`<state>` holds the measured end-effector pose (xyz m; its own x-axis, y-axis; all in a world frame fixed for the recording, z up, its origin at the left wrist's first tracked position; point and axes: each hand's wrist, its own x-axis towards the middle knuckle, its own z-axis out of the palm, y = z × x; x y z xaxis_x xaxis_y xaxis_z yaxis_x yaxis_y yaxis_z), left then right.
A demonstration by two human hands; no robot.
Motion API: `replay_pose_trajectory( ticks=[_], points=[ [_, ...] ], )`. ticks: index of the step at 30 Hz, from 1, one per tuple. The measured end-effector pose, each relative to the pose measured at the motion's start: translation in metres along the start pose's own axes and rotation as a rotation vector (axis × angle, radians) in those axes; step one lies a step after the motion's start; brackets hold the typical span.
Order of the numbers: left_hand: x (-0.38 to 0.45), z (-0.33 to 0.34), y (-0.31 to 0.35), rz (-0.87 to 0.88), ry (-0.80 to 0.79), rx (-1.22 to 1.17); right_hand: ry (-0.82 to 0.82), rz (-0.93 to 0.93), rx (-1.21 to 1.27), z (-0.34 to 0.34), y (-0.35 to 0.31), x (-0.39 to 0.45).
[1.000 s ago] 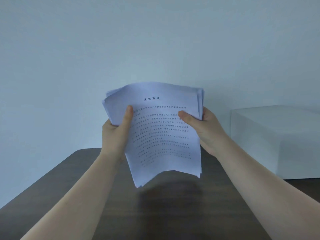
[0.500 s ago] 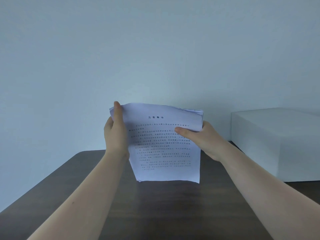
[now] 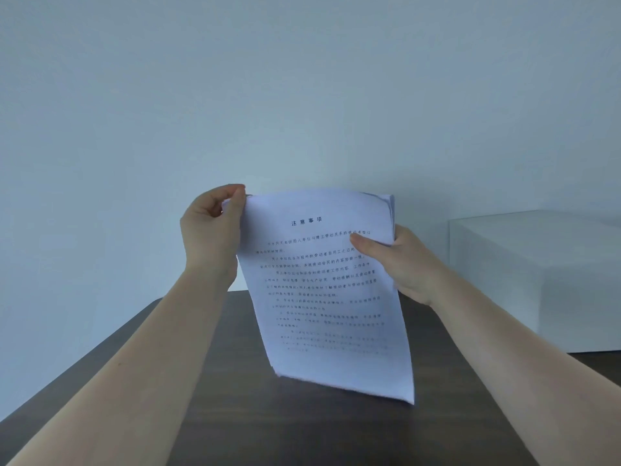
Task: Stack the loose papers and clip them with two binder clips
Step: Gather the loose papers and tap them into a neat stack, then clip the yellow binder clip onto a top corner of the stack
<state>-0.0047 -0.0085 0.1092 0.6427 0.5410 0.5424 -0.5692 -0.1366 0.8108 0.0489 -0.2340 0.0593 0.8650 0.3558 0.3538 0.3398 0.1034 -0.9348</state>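
Note:
A stack of white printed papers point(image 3: 329, 297) stands nearly upright, its bottom edge resting on the dark wooden table point(image 3: 235, 415). My left hand point(image 3: 210, 237) pinches the stack's top left corner between thumb and fingers. My right hand point(image 3: 400, 260) grips the right edge, thumb across the front sheet. The sheet edges at the top right are slightly uneven. No binder clips are in view.
A large white box point(image 3: 537, 277) sits on the table at the right, close to my right forearm. A plain pale wall rises behind the table. The table's left edge runs diagonally toward the lower left.
The stack has come down from mid-air until its bottom edge meets the table. My left hand slid from the left edge up to the top left corner. The sheets look more even.

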Motion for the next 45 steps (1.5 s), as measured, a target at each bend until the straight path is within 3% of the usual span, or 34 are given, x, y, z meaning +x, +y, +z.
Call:
replay_pose_trajectory(
  ticks=[5,11,16,18,23,25,31,35,38,40,45],
  points=[
    [0.001,-0.009,-0.003,-0.081,-0.019,0.08,-0.104,0.106,0.09,-0.006,-0.004,-0.002],
    [-0.029,-0.03,-0.053,-0.238,0.017,0.263,-0.148,0.268,0.093,0.002,0.042,-0.02],
    [-0.059,-0.052,-0.084,-0.699,-0.091,0.144,-0.18,0.388,0.184,0.012,0.078,-0.04],
    [-0.066,-0.059,-0.096,-0.799,-0.121,0.13,-0.207,0.456,0.171,0.015,0.085,-0.047],
    [-0.09,-0.071,-0.114,-0.776,-0.066,0.414,-0.304,0.618,0.034,0.024,0.102,-0.062],
    [-0.1,-0.074,-0.12,-0.769,-0.06,0.401,-0.301,0.632,0.007,0.031,0.105,-0.062],
    [-0.104,-0.089,-0.124,-0.756,0.004,0.379,-0.101,0.719,0.041,0.053,0.108,-0.054],
    [-0.103,-0.089,-0.125,-0.713,-0.053,0.46,-0.052,0.641,-0.198,0.074,0.1,-0.054],
    [-0.1,-0.09,-0.129,-0.658,-0.066,0.505,0.013,0.306,-0.679,0.083,0.093,-0.04],
    [-0.099,-0.092,-0.132,-0.631,-0.058,0.506,0.037,0.103,-0.84,0.094,0.088,-0.027],
    [-0.101,-0.092,-0.132,-0.574,-0.108,0.475,-0.251,0.032,-0.919,0.134,0.097,0.001]
  ],
)
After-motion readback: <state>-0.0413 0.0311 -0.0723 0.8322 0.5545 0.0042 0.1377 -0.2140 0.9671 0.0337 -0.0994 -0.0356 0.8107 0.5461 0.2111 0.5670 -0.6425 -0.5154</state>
